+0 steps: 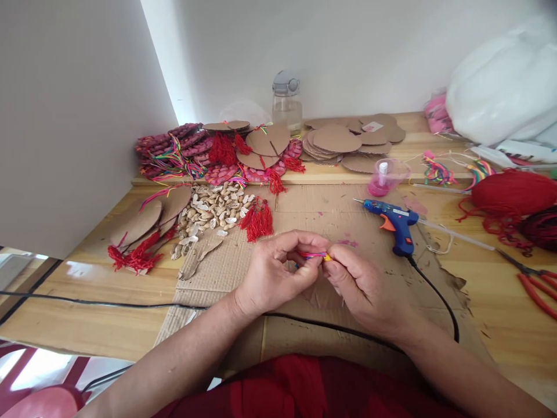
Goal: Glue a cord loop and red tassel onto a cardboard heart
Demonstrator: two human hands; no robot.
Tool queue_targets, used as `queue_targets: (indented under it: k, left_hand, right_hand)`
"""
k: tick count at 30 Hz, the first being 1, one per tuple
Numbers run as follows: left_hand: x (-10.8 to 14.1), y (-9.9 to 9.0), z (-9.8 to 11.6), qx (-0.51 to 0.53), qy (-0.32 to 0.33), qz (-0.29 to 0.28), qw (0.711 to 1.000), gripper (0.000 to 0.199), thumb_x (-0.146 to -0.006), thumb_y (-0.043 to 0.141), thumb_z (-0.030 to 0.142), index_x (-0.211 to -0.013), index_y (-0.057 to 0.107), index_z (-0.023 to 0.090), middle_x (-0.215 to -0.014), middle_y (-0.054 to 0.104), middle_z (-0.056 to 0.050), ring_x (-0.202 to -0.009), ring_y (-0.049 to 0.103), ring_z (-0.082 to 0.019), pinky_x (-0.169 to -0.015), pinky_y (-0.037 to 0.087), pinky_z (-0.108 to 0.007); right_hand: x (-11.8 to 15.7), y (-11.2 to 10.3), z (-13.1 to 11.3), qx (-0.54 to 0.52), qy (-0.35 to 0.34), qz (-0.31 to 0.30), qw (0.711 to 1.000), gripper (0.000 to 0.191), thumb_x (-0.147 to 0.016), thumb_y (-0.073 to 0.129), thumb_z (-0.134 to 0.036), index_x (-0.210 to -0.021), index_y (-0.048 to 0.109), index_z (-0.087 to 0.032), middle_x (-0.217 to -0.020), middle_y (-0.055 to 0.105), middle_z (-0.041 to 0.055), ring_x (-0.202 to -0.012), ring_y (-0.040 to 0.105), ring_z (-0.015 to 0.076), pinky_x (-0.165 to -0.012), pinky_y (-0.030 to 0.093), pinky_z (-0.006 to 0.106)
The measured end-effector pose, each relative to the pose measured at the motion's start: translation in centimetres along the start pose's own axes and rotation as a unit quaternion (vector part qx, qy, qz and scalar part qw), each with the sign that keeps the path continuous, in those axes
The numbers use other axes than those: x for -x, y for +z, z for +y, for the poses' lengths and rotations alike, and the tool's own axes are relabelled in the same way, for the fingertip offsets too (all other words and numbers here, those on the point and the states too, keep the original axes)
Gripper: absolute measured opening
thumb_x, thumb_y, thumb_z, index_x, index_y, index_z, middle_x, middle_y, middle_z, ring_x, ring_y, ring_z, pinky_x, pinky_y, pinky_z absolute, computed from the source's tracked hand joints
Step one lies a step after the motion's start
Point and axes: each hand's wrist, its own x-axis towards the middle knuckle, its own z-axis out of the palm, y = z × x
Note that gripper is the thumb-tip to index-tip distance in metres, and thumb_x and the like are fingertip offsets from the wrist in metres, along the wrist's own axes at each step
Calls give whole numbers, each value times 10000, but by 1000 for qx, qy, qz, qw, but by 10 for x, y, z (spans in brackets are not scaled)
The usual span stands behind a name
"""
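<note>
My left hand (282, 270) is closed in a pinch around a small bundle of colourful cords (314, 254), pink, blue and yellow. From the other side my right hand (359, 284) pinches the yellow end of the same bundle. Both hands meet above a flat cardboard sheet (300, 206); the fingers hide most of the cords. Just beyond them lies a red yarn tassel (257, 220). To the right of my hands rests a blue glue gun (394, 220), its nozzle toward the left.
Peanut shells (217, 206) are heaped at the left, beside cardboard discs with red tassels (139, 252). Cardboard cutouts (335, 139) and a water bottle (287, 104) stand behind. Red-handled pliers (537, 284) and red yarn (513, 191) lie right. A black cable (130, 303) crosses the front.
</note>
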Motion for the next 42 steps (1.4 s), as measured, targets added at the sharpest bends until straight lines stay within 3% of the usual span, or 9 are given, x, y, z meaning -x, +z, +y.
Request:
queue_targets:
  k: [7, 12, 16, 21, 24, 27, 32, 37, 42]
  left_hand:
    - [-2, -3, 1, -75, 68, 3, 995, 188, -861, 703, 113, -1044, 718, 153, -939, 785, -56, -778, 743, -132, -688, 617, -205]
    - [-2, -4, 4, -117, 99, -6, 988, 180, -859, 685, 106, -1025, 714, 169, -924, 776, -37, -778, 731, -120, -698, 613, -197]
    - [1, 0, 5, -85, 68, 0, 994, 209, -831, 663, 59, -1009, 687, 166, -909, 758, -32, -780, 723, -119, -712, 604, -204]
    - [6, 9, 6, 1, 5, 47, 999, 149, -782, 660, 52, -878, 649, 166, -807, 703, -15, -700, 696, -115, -639, 571, -203]
    - [4, 11, 6, 64, -46, 41, 996, 121, -783, 679, 87, -845, 613, 168, -752, 680, -9, -650, 679, -111, -566, 539, -184]
    - [3, 9, 2, 98, -55, 36, 993, 109, -814, 696, 119, -866, 612, 163, -757, 686, -11, -656, 669, -99, -595, 552, -179]
    - [1, 2, -4, 19, 15, 10, 1000, 169, -863, 704, 115, -1024, 684, 165, -936, 753, -42, -808, 723, -114, -712, 590, -185]
    - [0, -5, -3, -95, 84, -18, 992, 188, -868, 690, 79, -1036, 702, 161, -941, 764, -28, -788, 710, -96, -730, 575, -177]
    - [-3, -9, -2, -137, 122, -59, 981, 185, -887, 642, 74, -1002, 745, 176, -859, 756, -27, -746, 692, -106, -712, 553, -207]
  right_hand:
    - [-1, -3, -2, 6, 8, 0, 1000, 285, -1047, 388, -274, -775, 471, -260, -617, 521, -20, -578, 476, 167, -591, 388, 318]
    - [0, -2, -1, 87, -58, 20, 994, 230, -1018, 423, -210, -795, 452, -260, -641, 500, -13, -587, 458, 176, -594, 352, 327]
    - [0, -1, 2, 164, -101, 36, 981, 215, -1004, 450, -185, -799, 443, -250, -720, 546, 22, -652, 490, 189, -607, 343, 331]
    - [4, 0, 4, 226, -126, 48, 965, 261, -1008, 425, -174, -759, 408, -250, -701, 544, 28, -632, 473, 188, -605, 335, 335]
    - [5, 0, 5, 247, -138, 56, 958, 262, -1008, 427, -176, -756, 419, -248, -697, 556, 33, -635, 478, 192, -603, 332, 333]
    - [3, -1, 9, 239, -137, 60, 959, 257, -1020, 435, -195, -769, 434, -246, -709, 581, 32, -630, 485, 182, -597, 331, 321]
    - [0, -5, 13, 236, -121, 61, 962, 253, -1041, 426, -247, -792, 466, -242, -700, 596, 16, -615, 512, 166, -575, 346, 296]
    - [0, -6, 15, 250, -123, 43, 959, 274, -1044, 410, -254, -789, 505, -222, -722, 630, 36, -632, 553, 175, -589, 405, 299]
    - [3, 0, 15, 242, -134, -18, 961, 237, -1049, 389, -240, -1053, 615, -170, -898, 706, 102, -795, 642, 234, -702, 475, 356]
